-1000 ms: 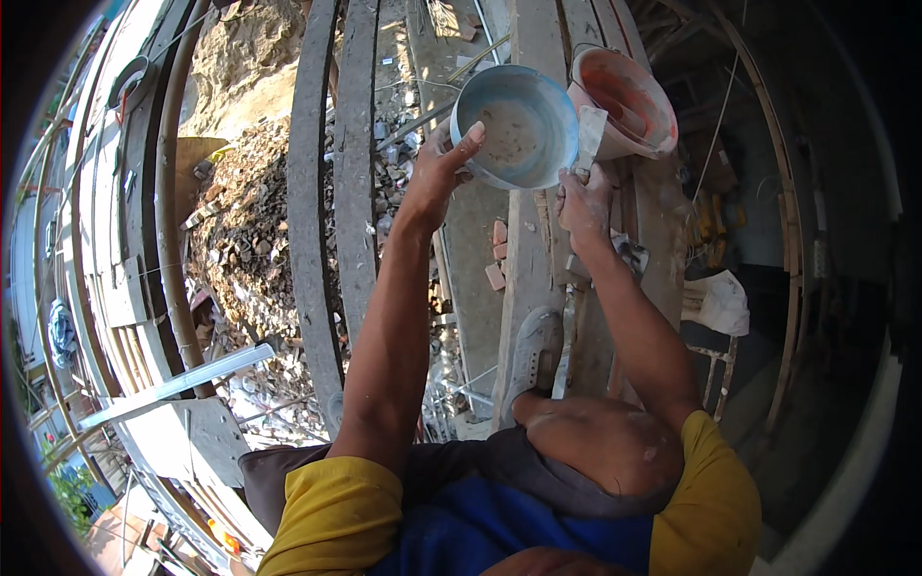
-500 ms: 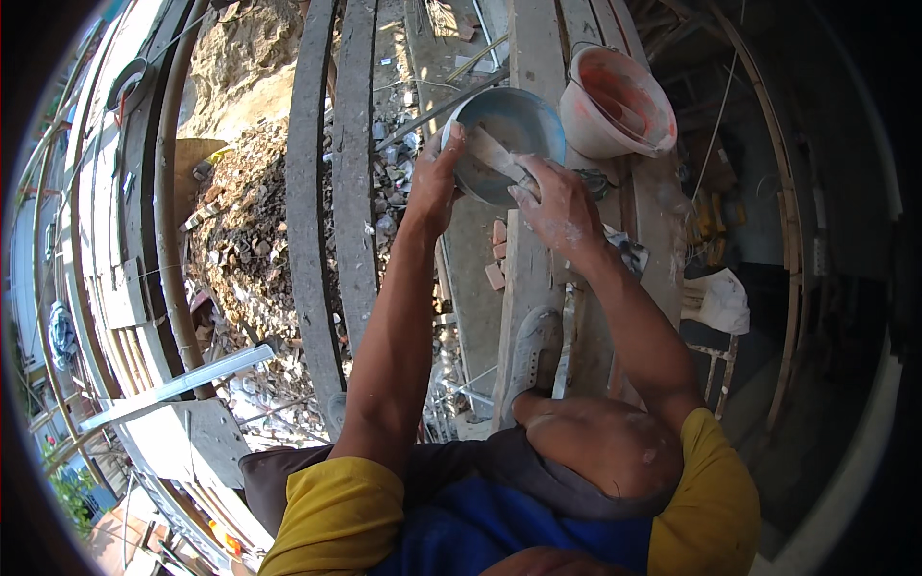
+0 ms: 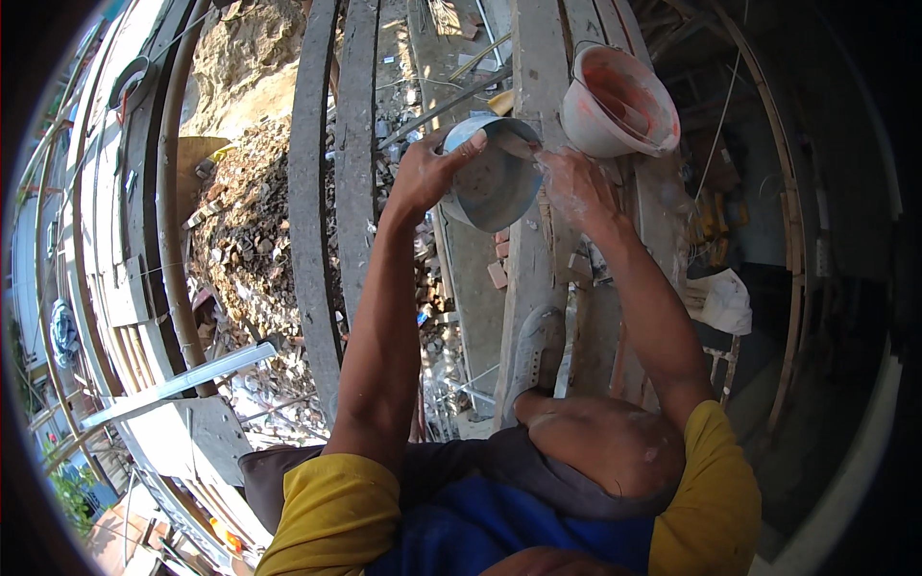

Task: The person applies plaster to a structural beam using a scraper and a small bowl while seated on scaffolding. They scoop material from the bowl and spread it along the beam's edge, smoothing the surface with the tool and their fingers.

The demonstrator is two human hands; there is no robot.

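My left hand [image 3: 426, 175] grips a round blue-grey metal bowl [image 3: 524, 190] by its left rim, the thumb over the edge. The bowl is tilted, its mouth turned toward the right, and greyish residue coats the inside. My right hand [image 3: 582, 192], smeared with whitish dust, is closed at the bowl's right rim. From its fingers a flat-bladed scraper [image 3: 517, 144] reaches into the upper part of the bowl; the handle is hidden in the hand. Beside it, on the boards, stands a pale bucket [image 3: 597, 127] stained red inside, with an object in it.
I crouch on wooden planks [image 3: 533, 259], one shoe [image 3: 538, 348] on them. Gaps between the planks open onto rubble [image 3: 254, 250] below. Broken bricks [image 3: 498, 264] lie under the bowl. A metal channel [image 3: 182, 384] juts in at left; a white sack [image 3: 722, 302] is at right.
The bowl has tipped from facing up to lean rightward and come slightly nearer. My right hand has shifted right to its rim, and the scraper blade has moved from mid-bowl to the upper rim.
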